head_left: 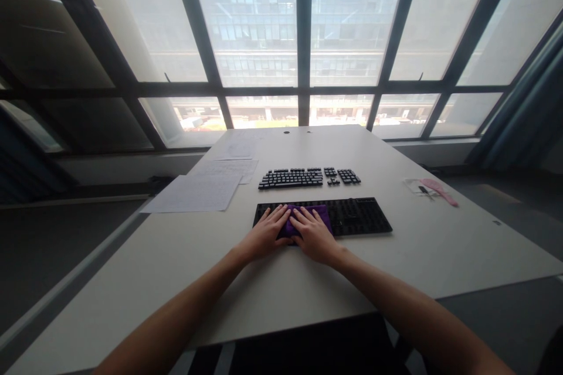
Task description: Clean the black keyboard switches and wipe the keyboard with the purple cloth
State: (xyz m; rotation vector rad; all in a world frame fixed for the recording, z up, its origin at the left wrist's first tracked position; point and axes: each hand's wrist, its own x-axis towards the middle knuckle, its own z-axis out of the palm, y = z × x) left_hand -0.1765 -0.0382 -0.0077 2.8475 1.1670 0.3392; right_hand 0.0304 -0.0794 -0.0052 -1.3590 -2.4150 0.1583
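Observation:
A black keyboard base (pixel 363 217), with its keycaps off, lies flat on the white table. Over its left part is spread a purple cloth (pixel 324 214). My left hand (pixel 268 233) rests at the keyboard's left end, fingers stretched out and reaching the cloth's left edge. Flat on the cloth lies my right hand (pixel 313 235), its fingers spread. The two hands nearly meet at the fingertips and thumbs, and they hide part of the cloth and keyboard. Just beyond the base, the loose keycaps (pixel 291 179) are laid out in keyboard order.
Printed paper sheets (pixel 193 193) overlap on the left side of the white table (pixel 176 281). To the right lie a pink handled item (pixel 440 190) and a clear bag (pixel 413 186) with small dark pieces. Large windows (pixel 246 17) stand behind the table's far end.

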